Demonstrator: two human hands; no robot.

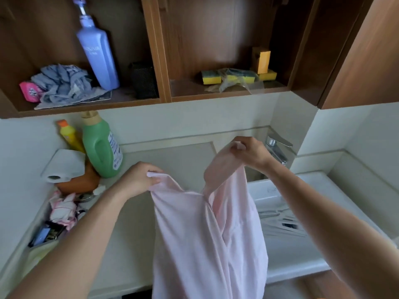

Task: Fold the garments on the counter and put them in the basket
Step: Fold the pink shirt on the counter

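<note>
Pinching the pale pink cotton shirt (207, 234) at both shoulders, your left hand (138, 180) and right hand (248, 154) let it hang. That likely straightens it for folding on the white table (133, 234).

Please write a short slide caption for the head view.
Both hands, left and right, hold a pink garment above the counter.

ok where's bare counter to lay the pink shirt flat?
Free: the counter stretch between the green bottle and the faucet, below the hands. Crowded: left corner by the paper roll and clutter. Right of the pink shirt is the sink.
</note>
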